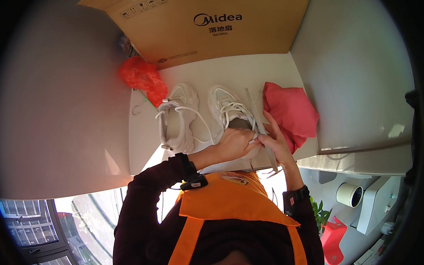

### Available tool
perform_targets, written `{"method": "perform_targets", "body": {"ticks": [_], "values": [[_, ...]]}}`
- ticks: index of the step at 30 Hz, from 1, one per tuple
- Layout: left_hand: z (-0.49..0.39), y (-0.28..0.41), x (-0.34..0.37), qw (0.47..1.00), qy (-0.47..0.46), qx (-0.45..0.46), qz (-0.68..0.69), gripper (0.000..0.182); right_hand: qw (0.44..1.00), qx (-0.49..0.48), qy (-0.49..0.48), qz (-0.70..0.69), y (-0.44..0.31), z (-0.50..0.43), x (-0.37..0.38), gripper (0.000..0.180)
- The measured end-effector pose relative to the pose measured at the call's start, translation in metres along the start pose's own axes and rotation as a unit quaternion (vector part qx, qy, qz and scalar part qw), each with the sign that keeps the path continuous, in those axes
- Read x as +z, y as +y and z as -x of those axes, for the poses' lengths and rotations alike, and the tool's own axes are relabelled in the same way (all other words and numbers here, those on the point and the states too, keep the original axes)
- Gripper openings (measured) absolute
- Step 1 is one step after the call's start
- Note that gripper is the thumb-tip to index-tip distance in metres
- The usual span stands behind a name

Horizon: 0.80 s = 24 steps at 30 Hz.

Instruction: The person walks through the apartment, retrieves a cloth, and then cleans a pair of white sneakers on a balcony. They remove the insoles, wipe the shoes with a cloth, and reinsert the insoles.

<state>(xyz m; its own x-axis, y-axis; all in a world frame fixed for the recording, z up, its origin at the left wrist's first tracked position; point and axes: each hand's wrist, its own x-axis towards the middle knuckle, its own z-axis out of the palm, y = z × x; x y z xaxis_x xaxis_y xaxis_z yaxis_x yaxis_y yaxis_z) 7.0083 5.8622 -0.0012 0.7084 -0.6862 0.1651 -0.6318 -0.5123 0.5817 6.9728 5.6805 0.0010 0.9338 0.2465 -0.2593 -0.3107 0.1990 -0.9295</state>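
Two white lace-up sneakers lie on a white shelf surface (186, 73), toes pointing away from me. My left hand (234, 143) reaches over the heel end of the right-hand sneaker (224, 98), its fingers curled at the collar and covering much of the heel. Beside it, my right hand (280, 145) pinches a long, flat, pale strip (252, 104) along the sneaker's right side; what the strip is cannot be told. The two hands nearly meet at the fingertips. The left-hand sneaker (177, 131) stands apart, its loose lace (202, 120) trailing toward the other one.
A Midea cardboard box (215, 38) stands at the back. A red plastic bag (142, 75) is at left, a pink cloth bundle (291, 114) at right. Grey panels (66, 103) flank the surface. Lower right are a red stool (334, 238) and a plant (319, 213).
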Motion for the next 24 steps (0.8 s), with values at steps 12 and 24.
{"method": "perform_targets", "body": {"ticks": [12,24], "values": [[-0.018,0.004,-0.068,0.873,0.010,-0.120,0.473,0.016,0.992,-0.060,0.080,0.077,0.009,0.003,-0.003,0.064],[-0.005,-0.011,-0.074,0.967,0.225,-0.017,-0.116,0.039,0.986,0.074,-0.063,0.137,-0.107,0.067,0.005,0.042]]}}
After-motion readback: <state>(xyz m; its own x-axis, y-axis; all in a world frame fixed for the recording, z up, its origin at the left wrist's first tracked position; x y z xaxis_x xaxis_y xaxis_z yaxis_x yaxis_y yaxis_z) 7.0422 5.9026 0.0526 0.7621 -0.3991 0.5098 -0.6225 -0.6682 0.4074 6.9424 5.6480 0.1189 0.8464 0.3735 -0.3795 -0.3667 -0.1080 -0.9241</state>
